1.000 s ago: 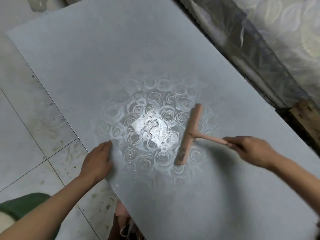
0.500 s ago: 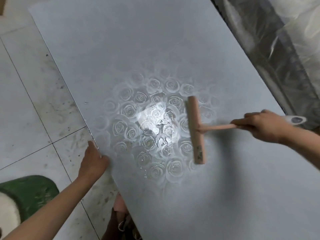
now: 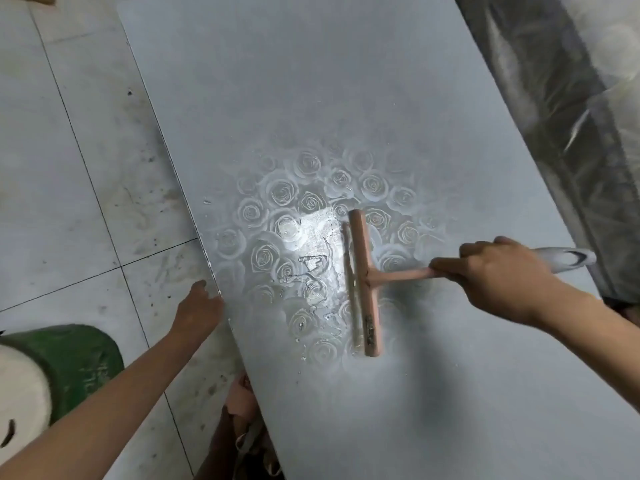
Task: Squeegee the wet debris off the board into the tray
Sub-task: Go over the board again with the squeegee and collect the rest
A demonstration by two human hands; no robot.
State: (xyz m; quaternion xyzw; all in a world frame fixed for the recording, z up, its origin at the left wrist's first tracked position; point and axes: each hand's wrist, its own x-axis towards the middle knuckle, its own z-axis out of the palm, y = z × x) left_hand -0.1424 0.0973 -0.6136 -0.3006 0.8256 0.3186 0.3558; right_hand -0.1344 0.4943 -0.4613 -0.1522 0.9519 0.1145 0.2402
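Observation:
A large grey board with a rose pattern lies across the view. A shiny wet patch of debris sits at its middle. My right hand is closed on the handle of a pink squeegee, whose blade rests on the board at the right edge of the wet patch. The same hand also holds a white tool that sticks out to the right. My left hand grips the board's left edge, fingers curled under it. No tray is in view.
Dirty white floor tiles lie left of the board. A green and white container stands at the lower left. Clear plastic sheeting runs along the board's right side. Pinkish objects poke out under the board's near edge.
The squeegee has turned from slanted to nearly square across the board and slid left into the wet patch. My left hand moved from flat on the board to gripping its left edge.

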